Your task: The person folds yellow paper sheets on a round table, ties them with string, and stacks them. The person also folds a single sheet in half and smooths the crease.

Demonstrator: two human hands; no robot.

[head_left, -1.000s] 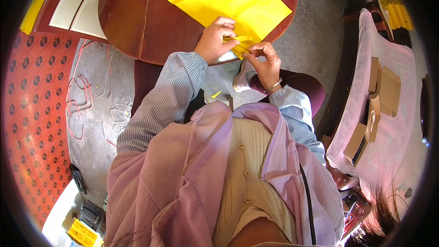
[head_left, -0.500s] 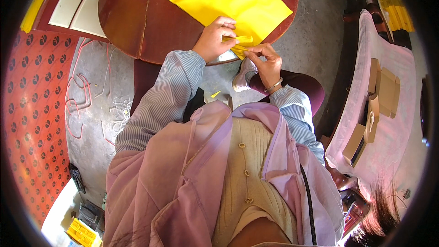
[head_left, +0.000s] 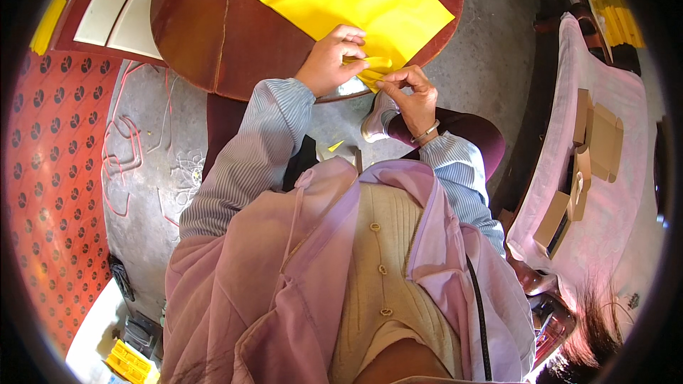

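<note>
A bright yellow piece of cloth [head_left: 363, 0] lies spread on a round, dark red wooden table [head_left: 192, 35]. Its near corner is bunched at the table's front edge. My left hand [head_left: 334, 60] pinches the gathered edge between thumb and fingers, with the back of the hand toward me. Just to the right, my right hand [head_left: 413, 94] grips the corner tip of the same cloth between thumb and forefinger. A pale bracelet [head_left: 427, 132] circles my right wrist. The fold between the two hands is partly hidden by the fingers.
To the right, opened cardboard boxes [head_left: 594, 142] rest on a seat under a pink cover [head_left: 533, 192]. Red cable [head_left: 128, 146] lies loose on the concrete floor at left, beside a red patterned sheet [head_left: 57, 171]. A yellow crate [head_left: 129, 361] stands at lower left.
Both hands keep their hold on the cloth's corner. The right fingers have shifted very slightly left; the cloth is otherwise nearly unmoved.
</note>
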